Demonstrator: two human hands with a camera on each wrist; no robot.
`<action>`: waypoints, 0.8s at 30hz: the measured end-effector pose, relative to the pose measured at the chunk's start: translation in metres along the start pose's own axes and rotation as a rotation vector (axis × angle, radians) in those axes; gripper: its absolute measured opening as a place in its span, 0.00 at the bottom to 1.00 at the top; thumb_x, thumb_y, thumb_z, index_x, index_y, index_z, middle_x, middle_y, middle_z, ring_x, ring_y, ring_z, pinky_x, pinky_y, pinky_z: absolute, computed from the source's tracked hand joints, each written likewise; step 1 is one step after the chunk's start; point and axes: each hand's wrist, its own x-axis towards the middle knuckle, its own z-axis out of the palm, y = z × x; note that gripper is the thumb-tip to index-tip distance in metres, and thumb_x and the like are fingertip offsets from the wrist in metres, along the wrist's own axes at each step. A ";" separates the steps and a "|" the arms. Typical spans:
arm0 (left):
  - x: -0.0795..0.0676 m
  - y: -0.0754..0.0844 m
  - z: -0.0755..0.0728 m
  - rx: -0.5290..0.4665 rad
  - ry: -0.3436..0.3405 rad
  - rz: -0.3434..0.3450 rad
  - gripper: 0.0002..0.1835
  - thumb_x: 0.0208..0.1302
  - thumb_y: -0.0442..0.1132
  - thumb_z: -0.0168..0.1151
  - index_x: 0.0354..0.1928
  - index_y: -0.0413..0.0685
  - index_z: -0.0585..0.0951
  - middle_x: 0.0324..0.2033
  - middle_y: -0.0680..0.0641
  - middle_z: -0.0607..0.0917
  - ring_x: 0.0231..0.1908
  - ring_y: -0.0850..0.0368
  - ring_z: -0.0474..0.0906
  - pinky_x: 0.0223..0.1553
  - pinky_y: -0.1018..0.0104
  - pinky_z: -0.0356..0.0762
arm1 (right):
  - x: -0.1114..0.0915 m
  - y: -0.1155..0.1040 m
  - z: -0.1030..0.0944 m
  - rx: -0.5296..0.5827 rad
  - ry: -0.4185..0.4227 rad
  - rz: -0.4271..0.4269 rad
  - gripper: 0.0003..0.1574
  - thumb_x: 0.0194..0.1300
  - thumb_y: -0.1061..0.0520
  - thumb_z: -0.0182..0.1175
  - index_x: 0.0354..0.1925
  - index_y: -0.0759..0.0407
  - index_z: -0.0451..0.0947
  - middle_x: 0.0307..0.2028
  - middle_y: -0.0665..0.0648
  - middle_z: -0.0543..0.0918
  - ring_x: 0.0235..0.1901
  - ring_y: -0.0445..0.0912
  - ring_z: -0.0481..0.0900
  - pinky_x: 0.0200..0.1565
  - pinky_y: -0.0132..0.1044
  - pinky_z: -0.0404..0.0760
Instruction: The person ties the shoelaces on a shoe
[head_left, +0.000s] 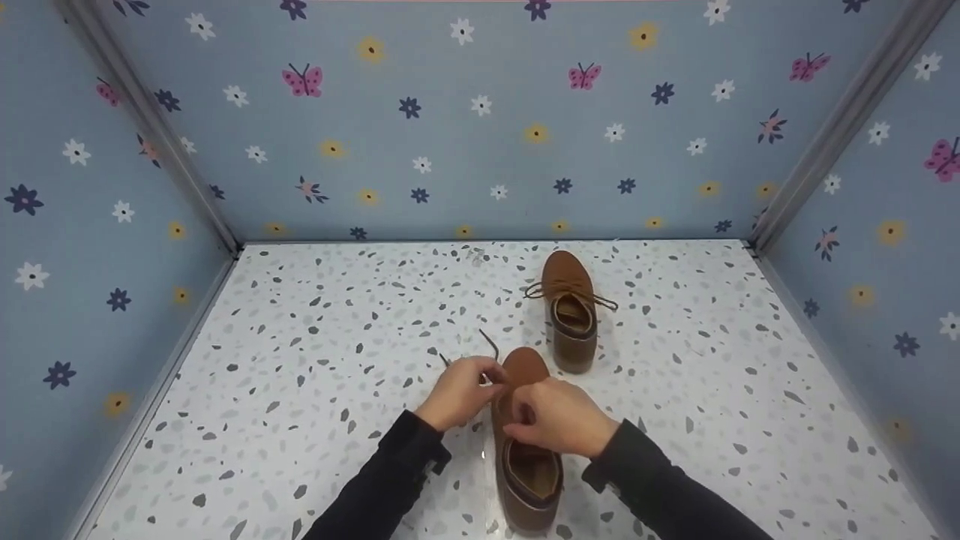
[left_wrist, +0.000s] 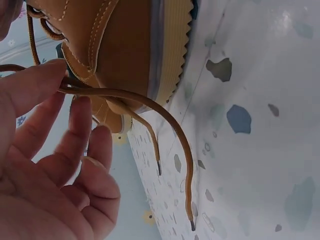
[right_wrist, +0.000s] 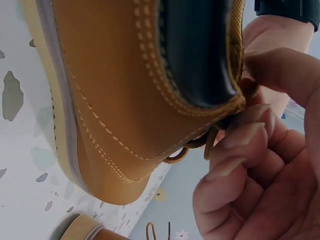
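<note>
Both hands are working at the near shoe (head_left: 525, 442) on the speckled table (head_left: 300, 337): left hand (head_left: 459, 392) is pinching a lace (left_wrist: 165, 122), right hand (head_left: 559, 416) is pinching laces at the tongue. Limp, thin cord is likely slipping easily, best gripped near the eyelets. A second shoe (head_left: 571, 311) is sitting beyond.
</note>
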 end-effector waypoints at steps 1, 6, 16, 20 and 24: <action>0.000 0.001 -0.002 -0.013 0.006 -0.009 0.05 0.61 0.31 0.68 0.37 0.48 0.86 0.31 0.54 0.85 0.33 0.58 0.80 0.35 0.65 0.78 | 0.000 0.000 0.000 0.003 0.001 0.005 0.15 0.57 0.48 0.72 0.21 0.46 0.76 0.17 0.38 0.71 0.18 0.35 0.69 0.23 0.31 0.69; -0.002 0.006 -0.015 -0.066 0.017 -0.037 0.03 0.59 0.31 0.70 0.35 0.43 0.88 0.29 0.54 0.86 0.25 0.64 0.77 0.27 0.69 0.77 | -0.002 -0.001 -0.001 0.022 0.047 0.014 0.16 0.61 0.47 0.70 0.22 0.47 0.75 0.17 0.39 0.71 0.19 0.36 0.69 0.24 0.33 0.70; -0.010 0.016 -0.033 -0.078 0.027 -0.070 0.04 0.61 0.37 0.71 0.30 0.46 0.88 0.25 0.56 0.85 0.24 0.63 0.76 0.28 0.67 0.76 | 0.000 -0.001 -0.001 0.066 0.097 0.015 0.27 0.73 0.42 0.56 0.18 0.48 0.65 0.14 0.39 0.61 0.15 0.36 0.61 0.21 0.31 0.62; -0.014 0.018 -0.035 -0.122 0.036 -0.080 0.05 0.62 0.37 0.69 0.30 0.45 0.88 0.23 0.54 0.84 0.23 0.61 0.78 0.26 0.68 0.76 | 0.001 -0.001 -0.001 0.038 0.016 -0.020 0.26 0.77 0.45 0.51 0.20 0.49 0.70 0.16 0.40 0.65 0.17 0.37 0.64 0.23 0.33 0.67; -0.019 0.022 -0.037 -0.164 0.020 -0.097 0.06 0.63 0.38 0.69 0.30 0.44 0.87 0.21 0.52 0.84 0.19 0.59 0.79 0.21 0.69 0.75 | 0.002 -0.002 -0.003 0.049 -0.001 -0.043 0.22 0.73 0.50 0.58 0.19 0.49 0.73 0.16 0.40 0.67 0.17 0.37 0.66 0.23 0.33 0.68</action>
